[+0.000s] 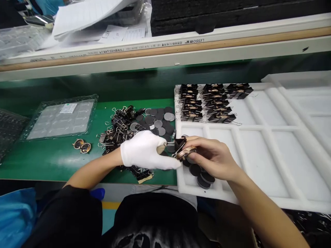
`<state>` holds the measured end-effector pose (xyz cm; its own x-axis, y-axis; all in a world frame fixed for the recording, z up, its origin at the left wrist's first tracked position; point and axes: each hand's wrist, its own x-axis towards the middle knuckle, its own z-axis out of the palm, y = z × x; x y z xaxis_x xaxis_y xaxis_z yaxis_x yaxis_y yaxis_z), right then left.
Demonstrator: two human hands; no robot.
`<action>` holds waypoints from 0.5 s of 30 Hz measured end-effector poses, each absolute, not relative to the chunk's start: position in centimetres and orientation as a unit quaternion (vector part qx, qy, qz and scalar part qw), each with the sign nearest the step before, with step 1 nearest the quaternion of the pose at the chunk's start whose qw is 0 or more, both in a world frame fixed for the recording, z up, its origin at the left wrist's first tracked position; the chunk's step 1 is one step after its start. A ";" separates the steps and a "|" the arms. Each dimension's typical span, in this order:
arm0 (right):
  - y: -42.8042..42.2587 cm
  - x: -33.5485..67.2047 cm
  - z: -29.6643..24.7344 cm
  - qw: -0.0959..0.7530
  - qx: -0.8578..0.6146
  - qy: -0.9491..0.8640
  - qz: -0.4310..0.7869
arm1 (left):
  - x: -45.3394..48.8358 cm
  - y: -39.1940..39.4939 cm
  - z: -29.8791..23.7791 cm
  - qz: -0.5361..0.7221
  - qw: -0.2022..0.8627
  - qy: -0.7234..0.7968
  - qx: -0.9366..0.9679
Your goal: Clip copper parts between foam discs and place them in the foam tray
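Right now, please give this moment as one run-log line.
left hand: gloved, pinching binder clip | right hand: holding same clip | over white tray

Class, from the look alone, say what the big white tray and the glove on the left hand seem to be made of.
White tray: probably foam, matte, with thick soft-edged dividers. Glove on left hand: likely thin white cloth, matte and creased.

White cloth glove (144, 150); matt foam tray (271, 137); glossy black metal clips (119, 127).
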<state>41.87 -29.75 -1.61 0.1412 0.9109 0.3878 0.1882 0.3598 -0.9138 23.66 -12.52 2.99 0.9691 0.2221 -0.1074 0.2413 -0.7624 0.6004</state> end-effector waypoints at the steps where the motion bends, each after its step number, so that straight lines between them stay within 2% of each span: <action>1: -29.8 42.0 -1.6 0.577 -0.477 -0.581 0.319 | 23.7 -12.5 2.9 -0.012 0.320 0.113 0.941; 7: -29.6 42.0 -1.8 0.553 -0.492 -0.579 0.341 | 23.8 -13.1 1.8 0.028 0.221 0.110 0.969; 10: -29.5 42.0 -1.8 0.553 -0.479 -0.560 0.389 | 23.9 -13.2 1.6 0.040 0.199 0.110 0.973; 12: -29.5 42.0 -1.7 0.571 -0.473 -0.526 0.417 | 23.8 -12.9 1.7 0.043 0.208 0.103 0.972; 15: -29.2 41.8 -1.7 0.643 -0.471 -0.416 0.438 | 23.8 -12.3 2.1 0.039 0.258 0.092 0.961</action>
